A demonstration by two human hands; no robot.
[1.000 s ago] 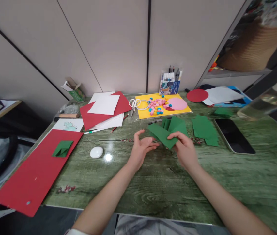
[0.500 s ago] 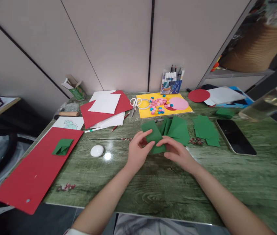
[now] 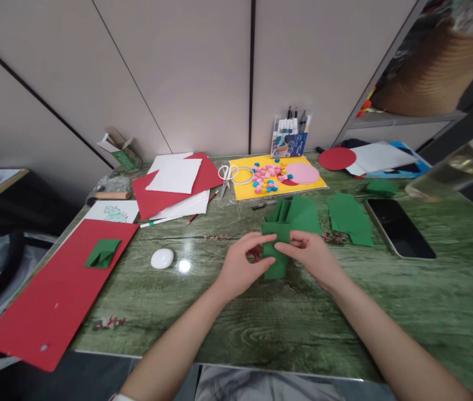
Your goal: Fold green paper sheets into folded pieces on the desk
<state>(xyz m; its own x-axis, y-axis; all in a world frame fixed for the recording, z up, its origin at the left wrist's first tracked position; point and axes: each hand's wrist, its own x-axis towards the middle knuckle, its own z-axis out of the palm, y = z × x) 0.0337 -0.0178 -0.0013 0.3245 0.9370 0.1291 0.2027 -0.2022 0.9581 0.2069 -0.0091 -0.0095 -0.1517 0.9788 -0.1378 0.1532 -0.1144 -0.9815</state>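
Observation:
Between both hands is a folded strip of green paper, upright above the table. My left hand grips its left edge, with the index finger across the front and the thumb lower down. At the right edge, my right hand pinches the paper between thumb and fingers. Just behind it lie more green paper pieces, some folded and fanned. A further stack of green sheets rests to the right. One folded green piece sits on a long red sheet at the left.
A white egg-shaped object lies left of my hands. Scissors rest by a yellow sheet with colourful balls. A phone and a clear bottle are at the right. A pen lies behind the green paper.
The green paper in my hands has turned from slanted to nearly upright and come slightly closer. My right hand has closed onto its right edge. The view has shifted a little.

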